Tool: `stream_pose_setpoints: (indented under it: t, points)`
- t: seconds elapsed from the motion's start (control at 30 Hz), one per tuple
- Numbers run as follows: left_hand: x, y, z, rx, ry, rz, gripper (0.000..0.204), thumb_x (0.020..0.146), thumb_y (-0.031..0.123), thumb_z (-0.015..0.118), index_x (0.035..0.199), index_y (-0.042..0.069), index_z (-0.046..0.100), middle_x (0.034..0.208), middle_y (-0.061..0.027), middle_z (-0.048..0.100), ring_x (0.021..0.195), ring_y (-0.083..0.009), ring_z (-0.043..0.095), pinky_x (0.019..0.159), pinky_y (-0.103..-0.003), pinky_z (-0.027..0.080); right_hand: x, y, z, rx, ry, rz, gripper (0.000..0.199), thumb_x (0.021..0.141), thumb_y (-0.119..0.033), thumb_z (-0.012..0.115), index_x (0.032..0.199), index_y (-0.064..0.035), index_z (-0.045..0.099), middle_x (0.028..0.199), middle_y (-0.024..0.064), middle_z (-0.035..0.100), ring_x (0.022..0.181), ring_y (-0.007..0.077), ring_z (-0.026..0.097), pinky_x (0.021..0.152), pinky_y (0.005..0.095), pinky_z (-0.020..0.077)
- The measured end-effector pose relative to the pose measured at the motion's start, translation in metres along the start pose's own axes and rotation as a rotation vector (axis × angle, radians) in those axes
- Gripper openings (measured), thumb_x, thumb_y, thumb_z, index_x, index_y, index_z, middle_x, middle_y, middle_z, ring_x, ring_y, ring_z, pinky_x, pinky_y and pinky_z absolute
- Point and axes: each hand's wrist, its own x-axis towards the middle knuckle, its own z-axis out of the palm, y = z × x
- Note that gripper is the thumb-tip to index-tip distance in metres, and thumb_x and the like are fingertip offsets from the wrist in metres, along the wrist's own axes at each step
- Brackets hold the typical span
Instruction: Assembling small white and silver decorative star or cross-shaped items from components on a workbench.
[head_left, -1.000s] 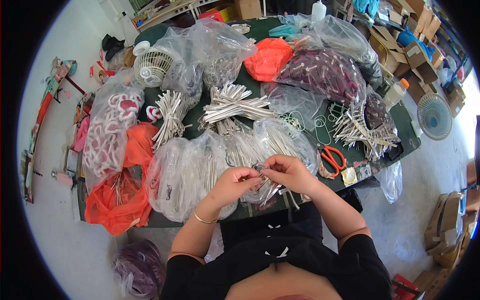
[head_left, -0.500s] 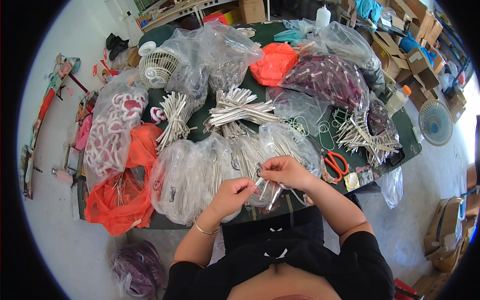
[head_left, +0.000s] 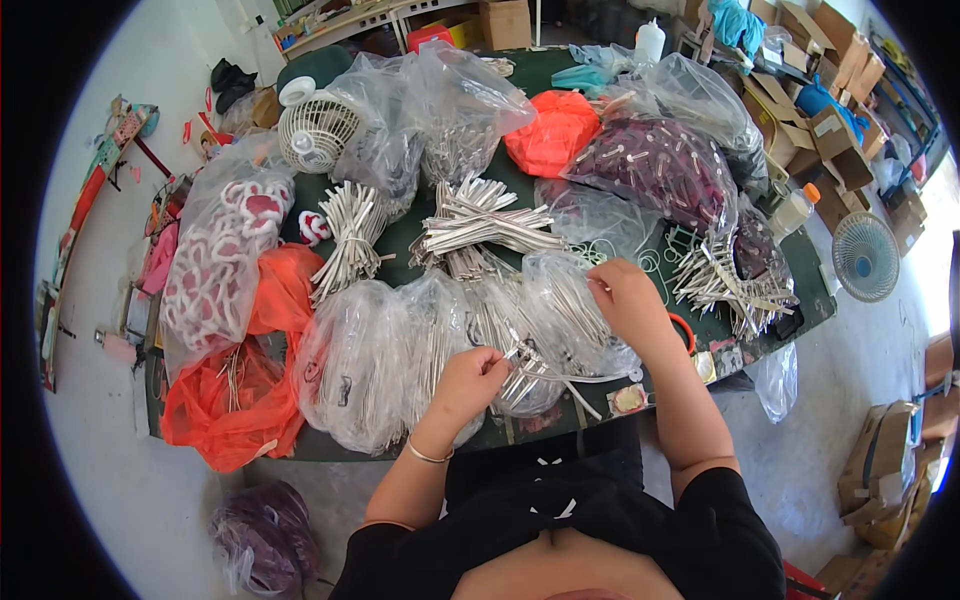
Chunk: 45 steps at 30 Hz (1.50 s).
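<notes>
Apparently pinching pale strip with left hand, just left of slanting strips; curling right hand farther off, contents indiscernible.

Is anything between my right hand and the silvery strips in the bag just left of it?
Yes: the clear plastic bag. Its film lies over the silvery strips, between them and your right hand. I see nothing else in between; whether the bag is open, I can't tell.

Strips silvery white; table dark green; lower-left bag orange-red; right fan pale blue; shirt black
</notes>
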Motion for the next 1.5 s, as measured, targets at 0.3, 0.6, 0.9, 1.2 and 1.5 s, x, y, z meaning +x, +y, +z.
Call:
stream_pose_setpoints:
  t: [0.3,0.6,0.9,1.2,1.5]
  points:
    - [-0.008,0.006,-0.005,0.075,0.077,0.023,0.017,0.084,0.016,0.061,0.084,-0.001,0.064,0.062,-0.01,0.06,0.053,-0.018,0.056,0.052,-0.031,0.044,0.006,0.038,0.044,-0.17,-0.19,0.051,0.018,0.081,-0.013,0.06,0.094,-0.0013,0.062,0.09,0.0198,0.063,0.086,0.0369,0.061,0.076,0.0441,0.0486]
    - [-0.013,0.011,-0.006,0.082,0.126,0.054,0.02,0.085,0.019,0.063,0.087,-0.001,0.065,0.062,-0.0106,0.061,0.052,-0.0189,0.056,0.052,-0.031,0.043,0.007,0.038,0.038,-0.123,-0.099,0.195,0.018,0.082,-0.009,0.055,0.099,-0.0025,0.059,0.083,0.0207,0.065,0.084,0.0362,0.064,0.072,0.0448,0.0502]
    - [-0.022,0.029,-0.008,0.111,0.155,0.087,0.026,0.085,0.019,0.066,0.101,-0.001,0.065,0.058,-0.0068,0.056,0.051,-0.0128,0.05,0.05,-0.028,0.041,-0.002,0.053,0.039,-0.232,-0.047,0.131,0.029,0.08,-0.012,0.06,0.107,-0.0034,0.056,0.09,0.0202,0.065,0.086,0.0378,0.063,0.074,0.0451,0.0509]
    - [-0.04,0.029,-0.014,-0.175,0.237,0.133,0.02,0.089,0.007,0.062,0.108,0.002,0.064,0.066,0.0042,0.053,0.058,-0.0022,0.045,0.053,-0.018,0.037,-0.006,0.048,0.019,0.167,0.183,0.251,0.016,0.078,-0.006,0.065,0.092,0.0005,0.065,0.085,0.0128,0.066,0.068,0.0192,0.063,0.062,0.0284,0.0489]
    - [-0.04,0.038,-0.011,-0.214,0.291,0.186,0.016,0.09,0.007,0.061,0.104,0.002,0.066,0.067,0.0043,0.055,0.061,-0.0019,0.049,0.056,-0.017,0.039,-0.006,0.023,0.041,-0.041,-0.039,-0.011,0.017,0.072,-0.019,0.071,0.08,-0.0048,0.066,0.087,0.0142,0.057,0.085,0.0339,0.057,0.074,0.0433,0.0474]
